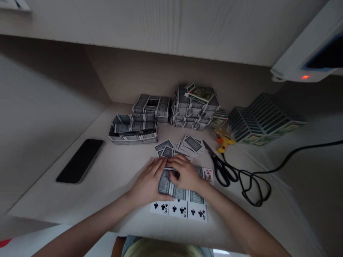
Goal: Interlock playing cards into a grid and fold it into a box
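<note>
Grey-backed playing cards (179, 193) lie joined in a row at the front of the desk, with club faces (178, 208) showing along their near edge. My left hand (150, 180) is around their left end, its thumb along the near side and its fingers at the far side. My right hand (184, 173) is closed over the far edge of the same cards, fingers curled and thumb bent inward. Its fingers partly hide what they pinch. A king of diamonds (208, 175) shows at the right end. Just beyond my hands lie loose cards (193, 143).
Behind stand an open card-built box (134, 137) and stacked card-built boxes (193, 107). A phone (80, 160) lies left. Black scissors (221, 167), a yellow glue gun (224, 142) and its looped cable (257, 174) lie right, near stacked card packs (257, 121). A shelf (160, 28) hangs overhead.
</note>
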{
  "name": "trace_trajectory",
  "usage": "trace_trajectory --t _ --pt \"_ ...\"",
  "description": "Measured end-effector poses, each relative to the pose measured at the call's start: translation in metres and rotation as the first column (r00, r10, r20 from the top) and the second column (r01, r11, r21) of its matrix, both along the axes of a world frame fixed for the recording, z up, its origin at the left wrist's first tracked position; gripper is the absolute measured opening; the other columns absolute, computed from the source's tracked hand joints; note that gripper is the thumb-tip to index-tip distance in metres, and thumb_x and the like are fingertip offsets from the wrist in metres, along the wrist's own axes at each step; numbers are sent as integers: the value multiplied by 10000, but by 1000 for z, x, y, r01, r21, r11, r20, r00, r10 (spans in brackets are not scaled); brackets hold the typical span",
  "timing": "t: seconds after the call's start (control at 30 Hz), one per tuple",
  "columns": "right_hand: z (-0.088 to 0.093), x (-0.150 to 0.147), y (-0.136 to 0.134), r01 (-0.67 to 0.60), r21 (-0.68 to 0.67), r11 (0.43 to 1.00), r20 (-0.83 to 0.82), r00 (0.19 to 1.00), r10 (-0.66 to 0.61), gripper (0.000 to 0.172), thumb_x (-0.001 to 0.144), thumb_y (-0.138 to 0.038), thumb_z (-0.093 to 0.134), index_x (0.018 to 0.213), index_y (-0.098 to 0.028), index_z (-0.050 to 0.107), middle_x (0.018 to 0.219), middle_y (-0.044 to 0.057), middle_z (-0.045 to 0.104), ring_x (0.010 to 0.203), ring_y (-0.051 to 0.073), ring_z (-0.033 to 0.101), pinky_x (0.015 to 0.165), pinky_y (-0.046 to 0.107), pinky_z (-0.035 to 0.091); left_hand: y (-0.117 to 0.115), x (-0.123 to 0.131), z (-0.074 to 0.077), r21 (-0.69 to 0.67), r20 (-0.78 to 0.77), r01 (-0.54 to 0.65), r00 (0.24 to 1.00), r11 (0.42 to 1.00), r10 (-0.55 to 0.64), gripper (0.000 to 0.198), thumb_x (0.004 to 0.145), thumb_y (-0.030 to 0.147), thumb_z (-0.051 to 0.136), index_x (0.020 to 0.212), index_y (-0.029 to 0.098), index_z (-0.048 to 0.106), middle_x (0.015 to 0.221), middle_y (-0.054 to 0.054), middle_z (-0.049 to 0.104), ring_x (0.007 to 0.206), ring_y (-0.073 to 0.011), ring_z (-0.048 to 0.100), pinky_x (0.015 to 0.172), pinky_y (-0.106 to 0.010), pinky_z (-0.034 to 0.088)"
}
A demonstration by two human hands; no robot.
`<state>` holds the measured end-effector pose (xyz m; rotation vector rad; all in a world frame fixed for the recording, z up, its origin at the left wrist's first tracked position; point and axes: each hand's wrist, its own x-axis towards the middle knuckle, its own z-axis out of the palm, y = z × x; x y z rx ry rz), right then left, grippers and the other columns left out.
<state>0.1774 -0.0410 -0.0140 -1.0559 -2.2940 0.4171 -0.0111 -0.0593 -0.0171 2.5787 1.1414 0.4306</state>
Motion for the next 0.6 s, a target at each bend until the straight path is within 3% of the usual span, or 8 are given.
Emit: trace_trajectory --t 0.2,0.47,0.6 --pt "12 -4 -20 37 -32 999 168 985 -31 506 725 -257 525 1196 -76 505 1218 140 550 1113 273 408 953 436 331 -1 0 -2 21 15 6 1000 1000 -6 1102 565 723 555 1384 84 187 1405 -201 324 1312 -325 257 1090 -506 186" --pt "6 -6 -24 70 8 998 213 975 -70 469 741 -255 500 1180 -90 481 1185 153 564 1086 273 454 1026 500 228 -1 1 -1 68 21 33 999 997 -35 1036 572 703 568 1330 43 315 1360 -222 389 1280 -333 321 1078 -510 234" --pt "5 -9 -25 25 33 999 280 960 -33 474 758 -255 463 1183 -44 453 1203 200 539 1149 270 442 1066 483 178 -2 2 3 86 -24 49 999 995 -47 1007 567 704 569 1297 37 378 1332 -230 425 1263 -339 349 1071 -507 258"
